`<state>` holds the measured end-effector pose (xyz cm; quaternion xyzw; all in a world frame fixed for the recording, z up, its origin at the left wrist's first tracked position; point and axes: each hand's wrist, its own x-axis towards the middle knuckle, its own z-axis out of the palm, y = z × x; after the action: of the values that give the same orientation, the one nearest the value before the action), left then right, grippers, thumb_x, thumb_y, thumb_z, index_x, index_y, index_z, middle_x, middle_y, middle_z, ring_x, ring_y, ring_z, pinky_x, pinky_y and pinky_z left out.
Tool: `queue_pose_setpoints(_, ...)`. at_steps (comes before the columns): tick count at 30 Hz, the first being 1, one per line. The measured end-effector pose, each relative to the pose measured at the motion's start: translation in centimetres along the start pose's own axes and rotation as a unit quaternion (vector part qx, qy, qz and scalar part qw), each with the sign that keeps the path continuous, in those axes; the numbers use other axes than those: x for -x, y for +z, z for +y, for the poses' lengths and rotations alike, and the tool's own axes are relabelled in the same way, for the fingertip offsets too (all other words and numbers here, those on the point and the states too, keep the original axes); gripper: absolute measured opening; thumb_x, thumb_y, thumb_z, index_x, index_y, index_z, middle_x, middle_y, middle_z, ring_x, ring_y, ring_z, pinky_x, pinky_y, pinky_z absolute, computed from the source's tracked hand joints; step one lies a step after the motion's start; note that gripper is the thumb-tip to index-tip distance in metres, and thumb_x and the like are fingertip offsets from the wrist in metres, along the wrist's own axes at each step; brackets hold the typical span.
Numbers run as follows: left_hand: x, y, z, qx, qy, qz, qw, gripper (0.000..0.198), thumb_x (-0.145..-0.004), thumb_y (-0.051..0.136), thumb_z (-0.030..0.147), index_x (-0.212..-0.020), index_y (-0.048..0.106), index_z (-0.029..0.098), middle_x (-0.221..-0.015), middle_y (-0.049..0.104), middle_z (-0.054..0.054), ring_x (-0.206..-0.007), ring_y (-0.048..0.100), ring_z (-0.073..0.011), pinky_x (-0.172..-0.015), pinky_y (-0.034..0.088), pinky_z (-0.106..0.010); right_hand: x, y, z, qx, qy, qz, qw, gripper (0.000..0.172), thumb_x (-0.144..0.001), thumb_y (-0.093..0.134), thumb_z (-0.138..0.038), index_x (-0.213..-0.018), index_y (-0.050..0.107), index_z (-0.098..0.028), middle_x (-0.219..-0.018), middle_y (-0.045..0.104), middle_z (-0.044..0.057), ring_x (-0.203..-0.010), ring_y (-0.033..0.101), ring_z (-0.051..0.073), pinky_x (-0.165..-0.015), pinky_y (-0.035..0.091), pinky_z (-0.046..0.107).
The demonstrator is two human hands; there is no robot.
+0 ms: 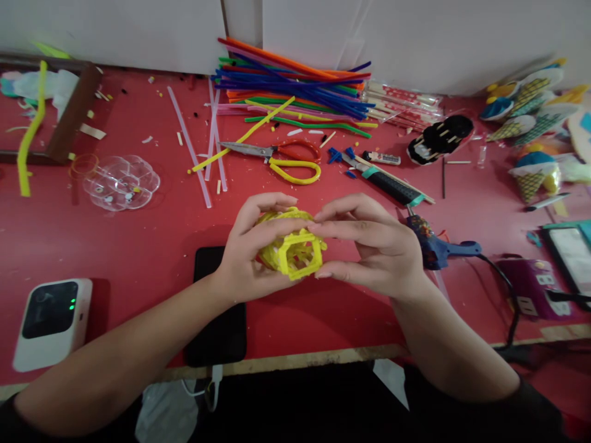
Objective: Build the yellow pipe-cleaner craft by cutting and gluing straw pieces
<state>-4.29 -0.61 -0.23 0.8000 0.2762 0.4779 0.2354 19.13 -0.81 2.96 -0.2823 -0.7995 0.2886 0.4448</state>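
Observation:
A yellow openwork piece [300,255], which looks made of fuzzy pipe cleaners, is held above the red table, its squarish open end facing me. My left hand [253,246] wraps round its left side, fingers over the top and the thumb side beneath. From the right, my right hand [369,246] touches it with bent fingertips at its upper edge and the thumb near its lower right corner. Part of the piece is hidden behind the fingers of my left hand. Red-and-yellow-handled scissors [277,157] lie just beyond the hands.
Behind lie coloured pipe cleaners [295,83] and pink sticks [189,147]. A clear flower-shaped tray [122,183] is at left, a white device [53,323] nearer, a black phone [217,338] under my left wrist. At right are a cutter [392,184], a blue glue gun [434,243] and a purple box [530,286].

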Motion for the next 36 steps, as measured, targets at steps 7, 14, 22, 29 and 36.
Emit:
queue_pose_setpoints(7, 0.1, 0.0, 0.1, -0.008, -0.018, 0.003, 1.0, 0.054, -0.086, 0.083, 0.054, -0.132, 0.067, 0.032, -0.138, 0.059, -0.012, -0.126, 0.063, -0.0279, -0.103, 0.06, -0.046, 0.0, -0.1, 0.1, -0.049, 0.008, -0.017, 0.999, 0.069, -0.08, 0.09, -0.043, -0.145, 0.067, -0.039, -0.119, 0.067, 0.005, -0.108, 0.068, 0.02, -0.097, 0.062, 0.038)
queue_pose_setpoints(14, 0.0, 0.0, 0.2, -0.002, -0.009, 0.001, 1.0, 0.051, -0.087, 0.084, 0.048, -0.131, 0.067, 0.029, -0.135, 0.059, -0.012, -0.126, 0.063, -0.0272, -0.104, 0.059, -0.045, -0.1, -0.2, 0.1, -0.034, -0.004, -0.025, 0.999, 0.052, -0.089, 0.084, -0.039, -0.139, 0.071, -0.036, -0.12, 0.068, 0.005, -0.11, 0.069, 0.019, -0.097, 0.061, 0.037)
queue_pose_setpoints(22, 0.1, -0.1, 0.1, -0.001, -0.013, 0.003, 1.0, 0.052, -0.086, 0.085, 0.05, -0.131, 0.067, 0.031, -0.137, 0.06, -0.012, -0.127, 0.063, -0.0274, -0.104, 0.059, -0.046, 0.1, -0.3, 0.0, -0.045, 0.015, -0.027, 0.999, 0.05, -0.089, 0.084, -0.04, -0.137, 0.072, -0.035, -0.121, 0.069, 0.006, -0.109, 0.069, 0.02, -0.094, 0.061, 0.038)
queue_pose_setpoints(29, -0.2, 0.5, 0.2, 0.118, -0.067, 0.054, 0.989, 0.065, -0.079, 0.092, 0.038, -0.136, 0.061, 0.03, -0.126, 0.069, -0.009, -0.115, 0.071, -0.0253, -0.094, 0.064, -0.042, 0.2, 0.2, -0.2, -0.11, 0.123, 0.151, 0.975, 0.015, -0.095, 0.062, -0.024, -0.089, 0.076, -0.025, -0.084, 0.07, 0.004, -0.08, 0.065, 0.02, -0.071, 0.054, 0.037)
queue_pose_setpoints(36, -0.2, 0.5, 0.2, 0.201, -0.185, 0.07, 0.959, 0.06, -0.081, 0.09, 0.046, -0.13, 0.061, 0.029, -0.129, 0.071, -0.009, -0.109, 0.075, -0.0232, -0.088, 0.066, -0.036, -0.4, 0.8, 0.4, -0.201, 0.212, 0.216, 0.932, 0.036, -0.089, 0.053, -0.02, -0.055, 0.042, -0.025, -0.053, 0.038, -0.003, -0.049, 0.04, 0.012, -0.047, 0.034, 0.03)
